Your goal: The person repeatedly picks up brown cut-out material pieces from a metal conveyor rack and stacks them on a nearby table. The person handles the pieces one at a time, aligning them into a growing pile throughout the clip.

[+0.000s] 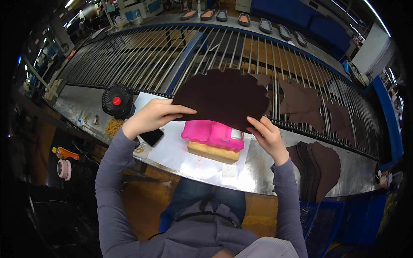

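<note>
Between both hands I hold up a dark brown cut piece of sheet material (221, 94), curved on top with small notches along its far edge. My left hand (161, 112) pinches its near left edge between thumb and fingers. On the near right corner, my right hand (269, 135) is closed on the same piece. Just below it stands a bright pink tray-like holder (211, 134), resting on a pale yellow block (213, 152). A small white item shows in the holder's right part. Most of the holder's far side is hidden by the brown piece.
Beyond the metal table lies a roller conveyor (142, 56) with brown pieces (301, 103) on its right. A stack of brown pieces (316, 167) lies at right. A black fan (117, 101), rubber bands (114, 127) and a phone (152, 136) sit left. Shoe-sole-shaped trays (244, 19) line the far side.
</note>
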Demonstrator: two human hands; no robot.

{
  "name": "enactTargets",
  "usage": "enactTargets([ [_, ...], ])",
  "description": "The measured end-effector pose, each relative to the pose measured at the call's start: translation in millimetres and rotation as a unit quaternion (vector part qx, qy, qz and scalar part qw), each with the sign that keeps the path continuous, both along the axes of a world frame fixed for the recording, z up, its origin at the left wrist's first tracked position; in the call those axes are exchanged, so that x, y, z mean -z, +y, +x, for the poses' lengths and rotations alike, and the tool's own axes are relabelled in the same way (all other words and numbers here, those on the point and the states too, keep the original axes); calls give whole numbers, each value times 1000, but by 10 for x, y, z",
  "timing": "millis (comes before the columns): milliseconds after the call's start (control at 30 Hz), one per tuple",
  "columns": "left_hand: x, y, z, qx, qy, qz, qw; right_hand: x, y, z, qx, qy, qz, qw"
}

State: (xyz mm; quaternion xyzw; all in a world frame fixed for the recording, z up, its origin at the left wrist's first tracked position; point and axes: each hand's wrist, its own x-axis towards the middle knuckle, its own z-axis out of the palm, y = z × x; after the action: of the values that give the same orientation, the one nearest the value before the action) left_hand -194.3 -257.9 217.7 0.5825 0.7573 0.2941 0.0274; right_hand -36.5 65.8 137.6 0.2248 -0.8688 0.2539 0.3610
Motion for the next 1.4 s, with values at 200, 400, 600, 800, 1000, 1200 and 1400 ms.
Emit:
enactTargets([
  [200,88,489,-32,57,46,-49,996,468,198,384,118,11,-7,993],
  [400,305,929,-45,144,147,-11,978,905,298,594,163,18,-105,981],
  [600,190,1392,184,191,97,-65,975,1118,556,1037,255,27,-75,964],
  [800,371,1883,311,265,85,-62,958,818,757,1601,329,31,-27,943],
  [1000,319,2202,398,298,130,-7,946,185,998,1979,367,23,8,930],
  [1200,-276,2381,1,233,244,41,940,-1010,944,1206,287,-7,-136,948],
  [1400,-780,2308,-923,69,385,-52,919,-1365,1083,-153,161,-156,-49,973],
])
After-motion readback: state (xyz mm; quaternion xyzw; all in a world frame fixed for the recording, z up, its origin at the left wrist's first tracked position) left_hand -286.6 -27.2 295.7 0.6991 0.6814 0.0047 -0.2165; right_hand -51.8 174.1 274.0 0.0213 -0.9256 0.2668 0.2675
